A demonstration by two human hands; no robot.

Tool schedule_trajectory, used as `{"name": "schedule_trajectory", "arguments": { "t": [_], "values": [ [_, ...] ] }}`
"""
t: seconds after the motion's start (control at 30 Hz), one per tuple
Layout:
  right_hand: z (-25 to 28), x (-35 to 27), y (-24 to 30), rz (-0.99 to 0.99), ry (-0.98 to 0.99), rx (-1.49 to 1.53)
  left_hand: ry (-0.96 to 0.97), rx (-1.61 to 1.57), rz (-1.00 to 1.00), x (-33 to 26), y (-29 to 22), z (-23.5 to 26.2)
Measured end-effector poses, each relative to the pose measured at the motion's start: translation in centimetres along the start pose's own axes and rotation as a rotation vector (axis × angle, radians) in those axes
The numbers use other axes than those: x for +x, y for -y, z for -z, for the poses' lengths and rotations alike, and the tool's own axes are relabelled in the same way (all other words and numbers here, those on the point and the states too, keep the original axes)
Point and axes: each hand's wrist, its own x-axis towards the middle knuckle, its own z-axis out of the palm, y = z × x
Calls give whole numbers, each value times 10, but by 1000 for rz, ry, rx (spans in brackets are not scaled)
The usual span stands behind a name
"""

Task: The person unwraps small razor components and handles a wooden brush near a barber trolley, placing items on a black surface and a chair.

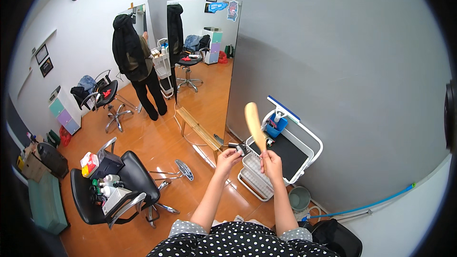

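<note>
My right hand [272, 164] is closed round the handle of a pale wooden hairbrush [254, 123]. It points up and away from me, its smooth side showing and any bristles hidden. Just left of it, my left hand [229, 158] is closed in a pinch at a small grey-and-black thing [241, 150], too small to name. Both hands are held above the near left side of a white trolley [312, 154] with a black top. A blue cup [277, 126] with tools stands on the trolley's far part. The hands are apart.
A black salon chair [138, 176] loaded with bottles and boxes stands left. A wooden ledge [200, 128] fronts the tall mirror [204, 81]. A grey bucket [299, 198] and blue hose [366, 209] lie right. Another person [135, 62] in dark clothes stands at the back by a second trolley [163, 69].
</note>
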Motion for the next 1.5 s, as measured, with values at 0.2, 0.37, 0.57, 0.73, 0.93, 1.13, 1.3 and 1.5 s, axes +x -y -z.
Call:
{"name": "schedule_trajectory", "arguments": {
  "t": [0.2,0.37,0.57,0.73,0.93,1.13,1.3,1.5],
  "values": [
    [5,-36,-9,-281,331,92,-54,-56,-31,-24,-11,36],
    [-8,-67,-22,-328,288,218,-119,14,16,-62,-16,61],
    [-33,-103,-37,-378,308,138,-99,34,37,-96,-4,91],
    [-40,-121,-31,-406,450,73,-82,32,1,-111,-4,102],
    [-48,-133,-27,-341,300,116,-92,43,33,-120,-12,100],
    [-52,-136,-29,-306,206,136,-52,28,24,-123,-18,96],
    [-44,-140,-26,-359,375,129,-46,46,9,-121,-15,98],
    [-41,-143,-24,-352,209,184,-34,49,46,-120,-14,92]
  ]
}}
